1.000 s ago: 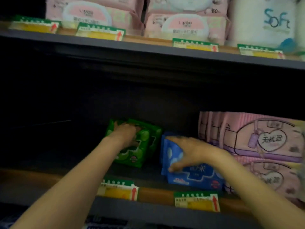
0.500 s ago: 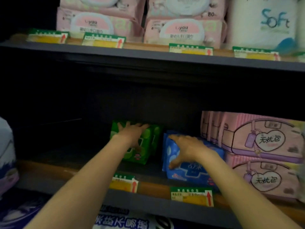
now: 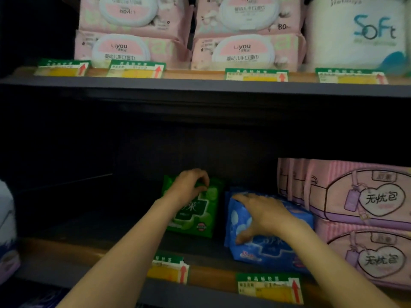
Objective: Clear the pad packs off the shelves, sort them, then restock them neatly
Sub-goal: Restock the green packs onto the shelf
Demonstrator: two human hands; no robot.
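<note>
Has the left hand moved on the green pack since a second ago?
Yes. Left hand rose to the top edge of the green pack, farther above the price tag.

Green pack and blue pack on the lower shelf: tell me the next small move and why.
Probably draw both packs forward off the shelf together. The left hand already curls over the top of the upright green pack, and the right hand spans the blue pack, thumb on its front. Open shelf board lies in front, so neither path looks blocked.
</note>
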